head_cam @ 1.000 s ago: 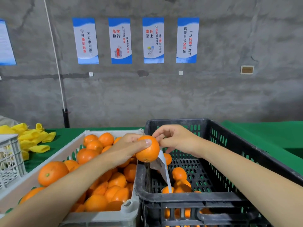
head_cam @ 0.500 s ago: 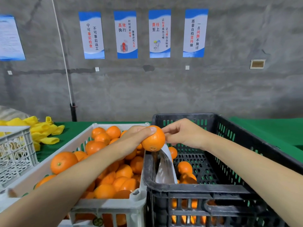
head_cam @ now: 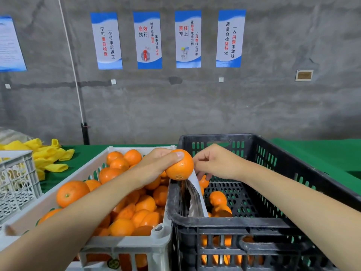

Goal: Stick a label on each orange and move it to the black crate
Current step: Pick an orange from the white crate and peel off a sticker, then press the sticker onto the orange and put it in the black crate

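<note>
Seen from the head camera, the left hand (head_cam: 156, 165) grips an orange (head_cam: 179, 165), thumb across its top, above the seam between the white crate (head_cam: 127, 244) of fruit and the black crate (head_cam: 244, 222), apparently to steady it for labelling. Just beside those fingers, the right hand (head_cam: 216, 163) pinches the top of a white label strip (head_cam: 195, 198) against the orange's side. The strip trails down below the fingers into the black crate, likely kept there within easy reach.

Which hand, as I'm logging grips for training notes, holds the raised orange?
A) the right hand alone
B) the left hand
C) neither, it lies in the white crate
B: the left hand wraps the orange, while the right hand pinches the label strip beside it.
</note>
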